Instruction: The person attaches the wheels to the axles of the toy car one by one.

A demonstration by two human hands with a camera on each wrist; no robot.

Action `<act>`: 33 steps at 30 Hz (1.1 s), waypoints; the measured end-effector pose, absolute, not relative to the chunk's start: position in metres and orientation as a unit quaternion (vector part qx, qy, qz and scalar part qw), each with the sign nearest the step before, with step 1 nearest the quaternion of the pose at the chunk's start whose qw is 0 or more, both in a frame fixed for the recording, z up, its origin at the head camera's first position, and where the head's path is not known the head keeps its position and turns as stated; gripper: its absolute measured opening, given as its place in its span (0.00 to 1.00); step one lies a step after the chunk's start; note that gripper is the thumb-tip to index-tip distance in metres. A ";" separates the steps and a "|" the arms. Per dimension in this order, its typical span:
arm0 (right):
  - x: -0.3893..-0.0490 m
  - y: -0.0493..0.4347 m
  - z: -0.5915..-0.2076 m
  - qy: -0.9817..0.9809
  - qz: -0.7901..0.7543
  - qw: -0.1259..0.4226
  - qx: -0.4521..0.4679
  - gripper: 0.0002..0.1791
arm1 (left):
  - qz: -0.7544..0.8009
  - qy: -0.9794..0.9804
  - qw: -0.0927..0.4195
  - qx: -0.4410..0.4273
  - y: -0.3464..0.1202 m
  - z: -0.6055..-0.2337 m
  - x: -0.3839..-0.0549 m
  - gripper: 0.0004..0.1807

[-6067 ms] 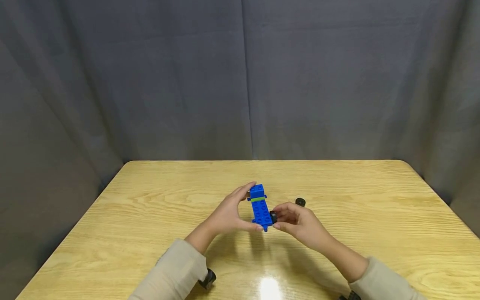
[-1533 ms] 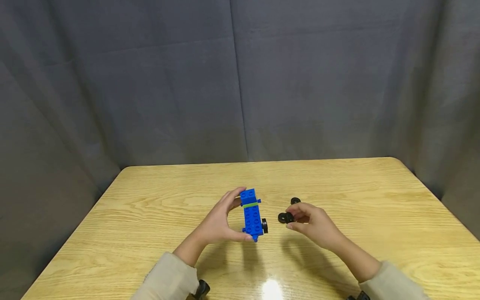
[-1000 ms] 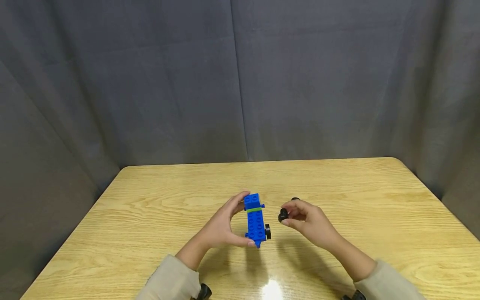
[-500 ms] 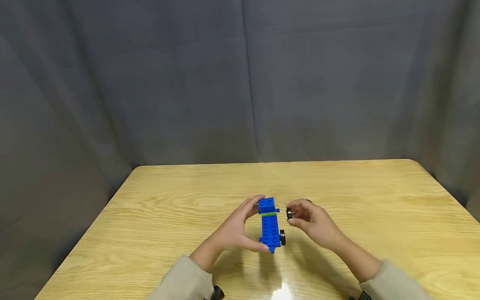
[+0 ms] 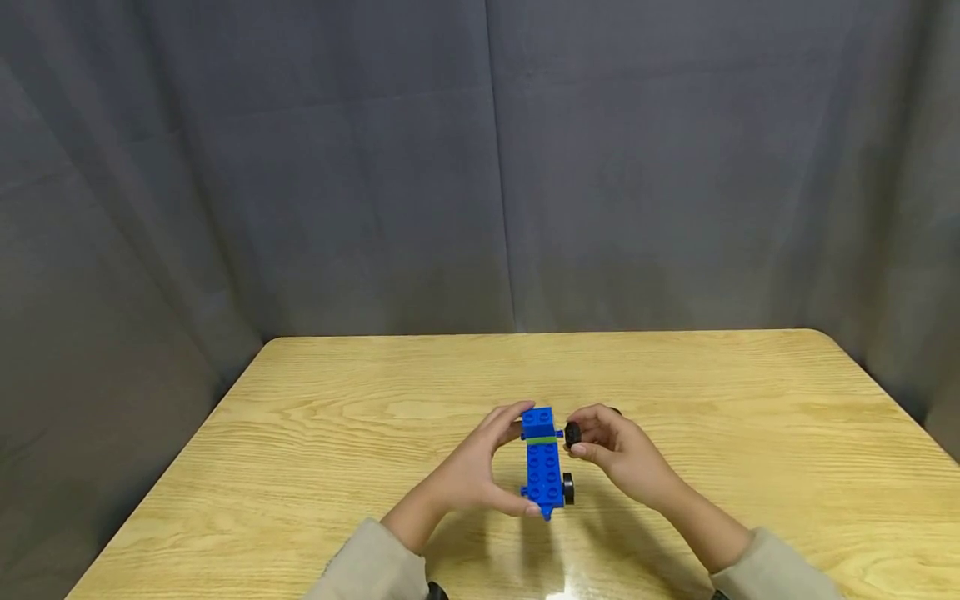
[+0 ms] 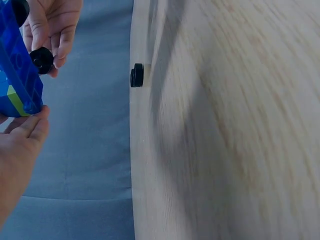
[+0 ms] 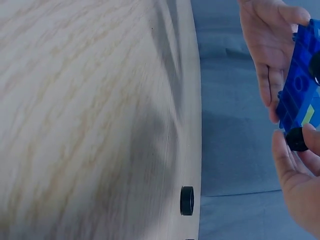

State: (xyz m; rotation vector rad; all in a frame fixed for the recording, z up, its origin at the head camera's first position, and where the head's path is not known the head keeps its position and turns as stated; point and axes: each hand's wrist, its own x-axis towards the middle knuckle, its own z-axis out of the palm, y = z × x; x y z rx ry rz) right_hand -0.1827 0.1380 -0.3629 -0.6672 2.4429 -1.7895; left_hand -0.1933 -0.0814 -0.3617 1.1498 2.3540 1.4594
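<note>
Head view: left fingers (image 5: 513,412) pinch a blue toy-car base (image 5: 543,472) — maybe so it won't wiggle — and right fingers (image 5: 597,411) pinch a black wheel (image 5: 573,434).

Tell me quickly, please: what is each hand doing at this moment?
Left hand: holding the blue toy base by its two ends.
Right hand: pinching a black wheel.

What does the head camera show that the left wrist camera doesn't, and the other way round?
Only the head view: beige sleeves and the studded top of the blue toy base.
Only the left wrist view: its underside, plus a clear look at a loose wheel, nearly hidden by the right hand from above.
Both: left hand, green stripe, pinched wheel, fitted wheel, table, curtain.
</note>
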 end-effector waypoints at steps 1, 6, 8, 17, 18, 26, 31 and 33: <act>-0.183 0.138 -0.363 0.787 -0.579 0.022 -0.214 0.15 | 0.485 0.783 0.072 0.383 -0.082 -0.362 -0.193 0.53; -0.183 0.135 -0.365 0.787 -0.579 0.024 -0.213 0.16 | 0.485 0.782 0.077 0.383 -0.082 -0.363 -0.193 0.52; -0.183 0.135 -0.366 0.785 -0.581 0.025 -0.212 0.16 | 0.488 0.780 0.081 0.384 -0.081 -0.363 -0.194 0.52; -0.181 0.139 -0.368 0.779 -0.588 0.031 -0.216 0.16 | 0.466 0.790 0.079 0.390 -0.078 -0.364 -0.193 0.53; -0.181 0.139 -0.367 0.779 -0.588 0.031 -0.217 0.16 | 0.463 0.792 0.079 0.391 -0.078 -0.364 -0.193 0.53; -0.181 0.144 -0.364 0.785 -0.581 0.025 -0.215 0.16 | 0.452 0.794 0.082 0.399 -0.075 -0.361 -0.193 0.55; -0.179 0.146 -0.364 0.788 -0.579 0.023 -0.210 0.16 | 0.446 0.796 0.086 0.400 -0.073 -0.362 -0.194 0.55; -0.178 0.146 -0.364 0.788 -0.579 0.022 -0.206 0.17 | 0.449 0.794 0.093 0.400 -0.072 -0.362 -0.194 0.55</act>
